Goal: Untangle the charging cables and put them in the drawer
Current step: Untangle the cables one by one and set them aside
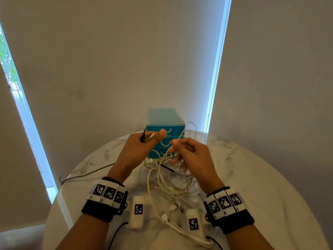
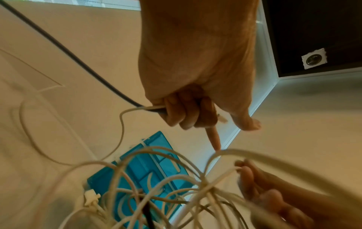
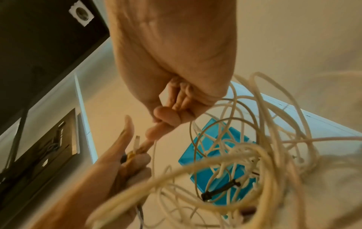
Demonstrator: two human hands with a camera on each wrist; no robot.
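A tangle of white charging cables [image 1: 169,183] hangs from my hands down onto the marble table [image 1: 252,177]. My left hand [image 1: 153,138] grips a few cable ends in its fist; a black plug and a white plug [image 1: 152,135] stick up out of it. In the left wrist view its index finger [image 2: 213,139] points out straight. My right hand [image 1: 175,143] pinches one thin white cable [image 3: 154,155] between thumb and index finger. The blue drawer unit [image 1: 165,130] stands just behind both hands, its drawers pushed in.
A grey cable [image 1: 86,175] trails over the table's left edge. Two white marker blocks [image 1: 137,212] [image 1: 193,222] lie near the front edge between my wrists. A black plug [image 3: 221,189] sits inside the tangle. The wall is close behind the drawer unit.
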